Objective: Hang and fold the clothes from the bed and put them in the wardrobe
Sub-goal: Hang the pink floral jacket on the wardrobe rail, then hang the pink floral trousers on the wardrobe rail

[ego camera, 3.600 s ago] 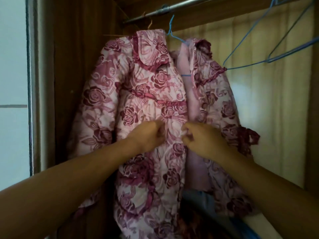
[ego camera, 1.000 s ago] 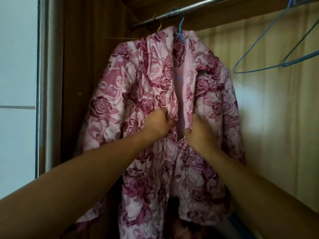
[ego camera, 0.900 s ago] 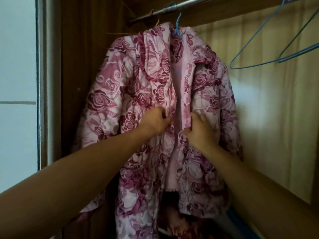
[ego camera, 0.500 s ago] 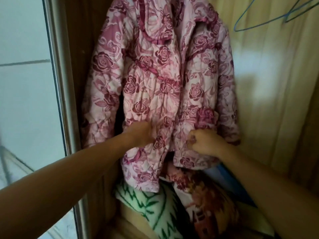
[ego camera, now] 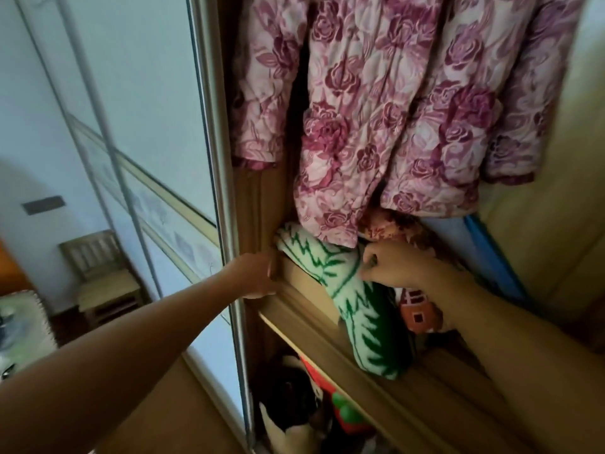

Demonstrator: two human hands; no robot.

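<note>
The pink rose-print quilted jacket (ego camera: 386, 103) hangs inside the wardrobe, its front closed; hanger and rail are out of frame. My left hand (ego camera: 257, 275) rests against the wardrobe's wooden inner post (ego camera: 262, 204) at shelf height and grips nothing. My right hand (ego camera: 394, 265) is just below the jacket's hem, fingers curled, touching a folded green-and-white blanket (ego camera: 357, 306) on the shelf. I cannot see anything held in it.
The sliding door (ego camera: 137, 103) with its metal edge stands left of the opening. The wooden shelf (ego camera: 327, 332) carries the blanket, a red patterned cloth (ego camera: 419, 314) and a blue item (ego camera: 484, 253). More things sit below the shelf. A wooden chair (ego camera: 104, 273) stands far left.
Both hands let go of the jacket's front and dropped: the left to the wardrobe post, the right to the blanket. My view tilted down to the shelf.
</note>
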